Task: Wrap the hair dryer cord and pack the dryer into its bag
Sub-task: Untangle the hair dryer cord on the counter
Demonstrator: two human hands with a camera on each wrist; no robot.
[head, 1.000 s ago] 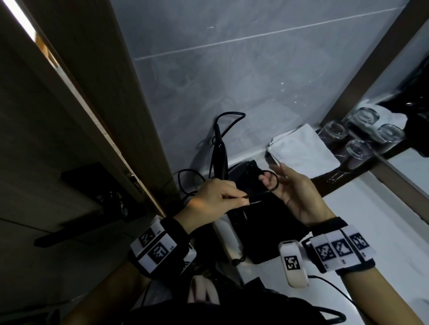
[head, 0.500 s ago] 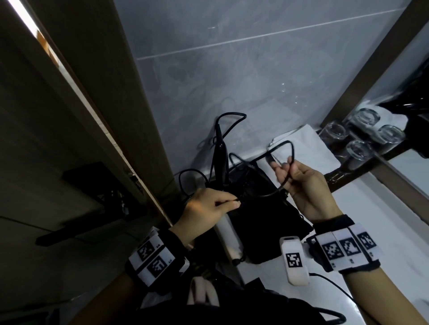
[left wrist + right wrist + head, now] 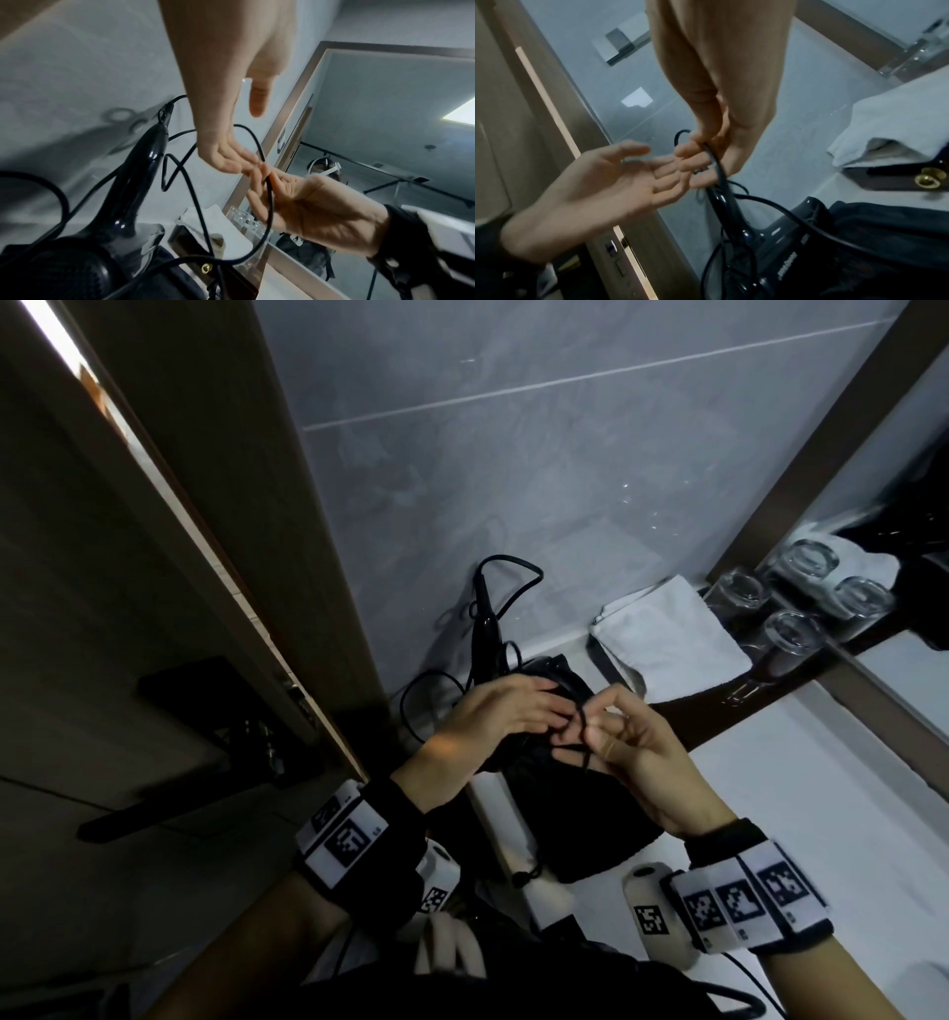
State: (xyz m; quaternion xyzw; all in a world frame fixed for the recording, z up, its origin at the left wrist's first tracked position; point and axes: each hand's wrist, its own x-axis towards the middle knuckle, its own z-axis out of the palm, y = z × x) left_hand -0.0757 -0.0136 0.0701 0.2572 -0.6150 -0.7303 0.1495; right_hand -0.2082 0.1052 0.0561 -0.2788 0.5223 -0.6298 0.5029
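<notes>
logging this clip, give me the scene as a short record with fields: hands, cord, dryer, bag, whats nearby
left hand: fingers straight, tips meeting the right hand at the cord
right hand: pinches a loop of the cord
cord: black, loose loops, not yet wrapped
hair dryer: black, handle pointing up against the wall, outside the bag
bag: black, lying on the white counter under the hands
nearby: folded white towel; glasses by the mirror

hair dryer (image 3: 790, 261) | white lettering on body | blurred, not readable | no other text legible
</notes>
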